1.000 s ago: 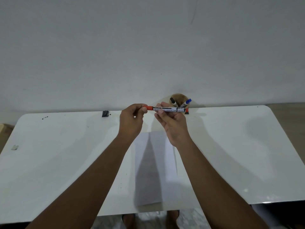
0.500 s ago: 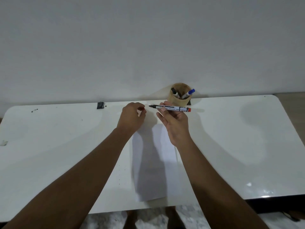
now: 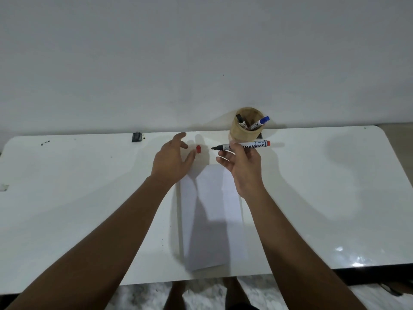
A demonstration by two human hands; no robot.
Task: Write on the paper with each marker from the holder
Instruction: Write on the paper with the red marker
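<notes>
My right hand (image 3: 242,166) grips an uncapped red marker (image 3: 250,145), held level with its dark tip pointing left. The marker's red cap (image 3: 198,149) lies on the table just right of my left hand (image 3: 172,159), which is open with fingers spread, holding nothing. A white sheet of paper (image 3: 212,218) lies lengthwise between my forearms. Behind my right hand stands a round wooden holder (image 3: 242,133) with a black marker (image 3: 241,122) and a blue-capped marker (image 3: 260,123) inside.
The white table (image 3: 324,198) runs along a plain wall. A small black object (image 3: 136,137) sits at the table's back edge, left of my hands. A small tag (image 3: 4,187) lies at the far left edge. Floor and feet show below the front edge.
My left hand pulled the red cap off the marker, set it on the table and opened. The right hand kept the marker, now uncapped.
</notes>
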